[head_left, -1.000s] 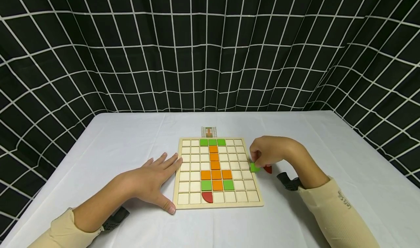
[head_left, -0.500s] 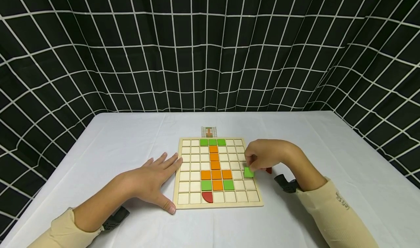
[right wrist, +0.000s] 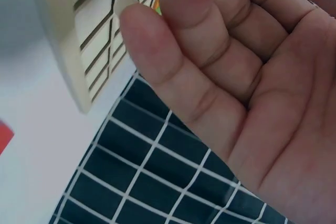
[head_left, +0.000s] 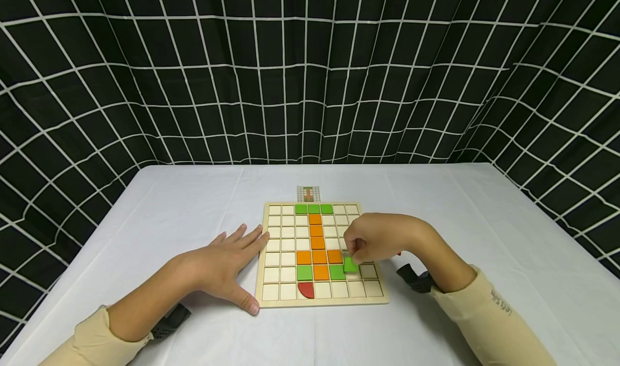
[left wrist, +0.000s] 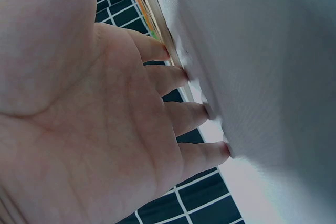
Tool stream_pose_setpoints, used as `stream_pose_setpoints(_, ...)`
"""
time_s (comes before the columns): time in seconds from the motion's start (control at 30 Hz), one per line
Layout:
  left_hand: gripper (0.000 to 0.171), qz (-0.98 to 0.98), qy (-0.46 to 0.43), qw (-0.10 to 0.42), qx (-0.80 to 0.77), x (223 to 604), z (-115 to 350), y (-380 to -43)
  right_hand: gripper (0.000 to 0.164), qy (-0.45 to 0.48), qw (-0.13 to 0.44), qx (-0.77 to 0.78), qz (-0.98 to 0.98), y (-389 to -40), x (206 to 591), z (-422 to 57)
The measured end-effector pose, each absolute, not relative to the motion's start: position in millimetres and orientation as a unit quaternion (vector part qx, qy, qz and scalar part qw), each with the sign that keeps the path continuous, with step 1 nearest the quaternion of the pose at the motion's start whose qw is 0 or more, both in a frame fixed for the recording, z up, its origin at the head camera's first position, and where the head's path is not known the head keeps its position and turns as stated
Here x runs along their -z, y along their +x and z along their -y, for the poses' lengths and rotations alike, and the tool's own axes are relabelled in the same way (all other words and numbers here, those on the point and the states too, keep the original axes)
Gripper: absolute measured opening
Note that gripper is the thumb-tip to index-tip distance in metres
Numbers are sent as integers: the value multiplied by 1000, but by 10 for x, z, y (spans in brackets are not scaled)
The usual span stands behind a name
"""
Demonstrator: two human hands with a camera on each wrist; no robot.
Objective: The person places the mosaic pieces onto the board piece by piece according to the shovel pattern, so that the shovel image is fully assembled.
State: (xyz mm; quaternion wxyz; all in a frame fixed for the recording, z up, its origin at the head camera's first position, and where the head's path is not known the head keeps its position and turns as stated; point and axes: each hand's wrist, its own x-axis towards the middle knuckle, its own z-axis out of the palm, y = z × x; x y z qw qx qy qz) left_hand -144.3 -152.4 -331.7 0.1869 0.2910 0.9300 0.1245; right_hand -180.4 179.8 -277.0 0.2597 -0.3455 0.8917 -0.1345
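Observation:
A square wooden grid board (head_left: 368, 300) lies on the white table. Set in its cells are green and orange square tiles, such as an orange tile (head_left: 319, 257), plus one red quarter-circle tile (head_left: 306, 289) in the bottom row. My right hand (head_left: 382, 237) pinches a green square tile (head_left: 351, 265) over the right part of the board, just right of a green tile (head_left: 337, 272) in the second row from the front. My left hand (head_left: 225, 266) lies with spread fingers at the board's left edge, fingertips and thumb touching it. The right wrist view shows curled fingers but hides the pinched tile.
A small pattern card (head_left: 308, 194) lies behind the board's back edge. Mostly hidden by my right hand, a red piece (head_left: 399, 253) sits on the table right of the board. A black curtain with white grid lines (head_left: 310, 86) surrounds the table.
My right hand has carried the green tile leftward and slightly nearer, from the board's right edge to over its cells. The left hand has stayed put.

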Motion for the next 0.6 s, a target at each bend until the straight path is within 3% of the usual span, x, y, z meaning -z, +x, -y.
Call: stream_pose_setpoints(0.6,137,-930,291,188,-127,3317,1521,-1450,21,-422,217,125,-871,-1659,2885,-1521)
